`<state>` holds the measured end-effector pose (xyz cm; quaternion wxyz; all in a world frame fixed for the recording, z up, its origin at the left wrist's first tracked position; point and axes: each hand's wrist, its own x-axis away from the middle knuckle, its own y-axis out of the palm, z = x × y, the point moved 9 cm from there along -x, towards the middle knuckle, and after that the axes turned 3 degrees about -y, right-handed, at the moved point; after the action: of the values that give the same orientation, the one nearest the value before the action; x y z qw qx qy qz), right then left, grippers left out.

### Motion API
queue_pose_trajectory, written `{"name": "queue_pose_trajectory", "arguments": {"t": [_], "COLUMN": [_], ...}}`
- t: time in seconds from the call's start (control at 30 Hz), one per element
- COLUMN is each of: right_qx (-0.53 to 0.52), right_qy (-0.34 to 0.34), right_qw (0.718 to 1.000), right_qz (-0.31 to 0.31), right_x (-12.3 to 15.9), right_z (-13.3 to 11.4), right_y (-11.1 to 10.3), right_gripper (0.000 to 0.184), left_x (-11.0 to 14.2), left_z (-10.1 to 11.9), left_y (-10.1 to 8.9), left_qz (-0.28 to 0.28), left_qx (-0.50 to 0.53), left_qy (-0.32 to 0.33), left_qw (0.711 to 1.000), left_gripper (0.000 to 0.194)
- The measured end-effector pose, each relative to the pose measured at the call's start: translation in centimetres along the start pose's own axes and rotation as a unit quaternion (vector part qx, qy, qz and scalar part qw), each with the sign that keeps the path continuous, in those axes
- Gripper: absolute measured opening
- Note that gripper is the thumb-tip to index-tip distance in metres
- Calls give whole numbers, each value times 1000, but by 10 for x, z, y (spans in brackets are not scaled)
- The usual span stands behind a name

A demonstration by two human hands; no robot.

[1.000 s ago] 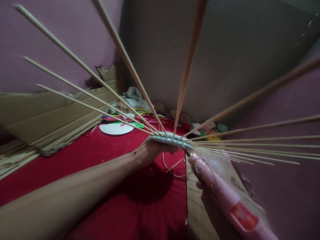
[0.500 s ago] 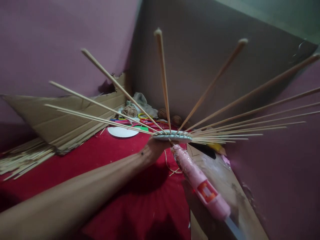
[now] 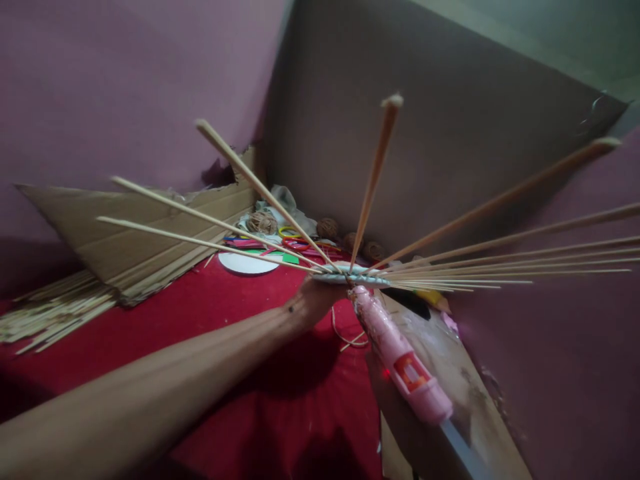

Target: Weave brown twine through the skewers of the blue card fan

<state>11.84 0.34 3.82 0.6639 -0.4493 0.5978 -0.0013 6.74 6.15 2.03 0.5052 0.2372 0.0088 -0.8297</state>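
My left hand [image 3: 317, 301] supports a pale round disc [image 3: 375, 282] from below, its fingers mostly hidden under the rim. Several thin wooden sticks [image 3: 273, 203] fan outward from the disc's edge, some pointing up and others off to the right. In my right hand [image 3: 393, 410], which is dark and largely behind the tool, is a pink hot glue gun [image 3: 385, 330]. Its nozzle meets the near edge of the disc by the base of the sticks. A clear glue stick [image 3: 463, 450] runs out of the gun's back end.
Red cloth [image 3: 225, 400] covers the surface, with a white disc [image 3: 247, 263] lying on it. Loose sticks [image 3: 60, 313] and cardboard [image 3: 145, 227] lie at left. Twine balls [image 3: 263, 223] sit at the back. A brown board [image 3: 450, 360] is at right, below the pink wall [image 3: 560, 333].
The disc has turned, shifting the sticks around its rim. The glue gun's nozzle has moved left from the disc's right end to its near edge. Both hands keep their hold.
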Motion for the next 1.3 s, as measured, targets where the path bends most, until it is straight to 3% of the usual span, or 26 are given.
{"name": "queue_pose_trajectory", "arguments": {"t": [0.2,0.47,0.83,1.07,1.17,1.3], "right_qx": [-7,-16,-22,-30,-16,-2], "right_qy": [21,35,37,27,25,10], "right_qw": [1000,999,999,999,999,999], "right_qz": [-14,-29,-22,-6,-31,-39], "right_x": [7,17,29,16,22,40], "right_z": [15,9,10,-6,-18,-30], "right_y": [-8,-16,-22,-21,-33,-64], "right_gripper": [24,21,20,20,22,18], "left_x": [3,2,5,7,7,9], "left_z": [-7,-13,-4,-5,-3,0], "left_y": [6,3,5,3,3,4], "left_qz": [-21,-3,-13,-33,-35,-38], "left_qx": [63,73,30,-30,-62,-62], "left_qy": [-29,-21,-14,14,18,0], "left_qw": [997,997,999,999,997,997], "left_gripper": [26,22,18,23,25,27]}}
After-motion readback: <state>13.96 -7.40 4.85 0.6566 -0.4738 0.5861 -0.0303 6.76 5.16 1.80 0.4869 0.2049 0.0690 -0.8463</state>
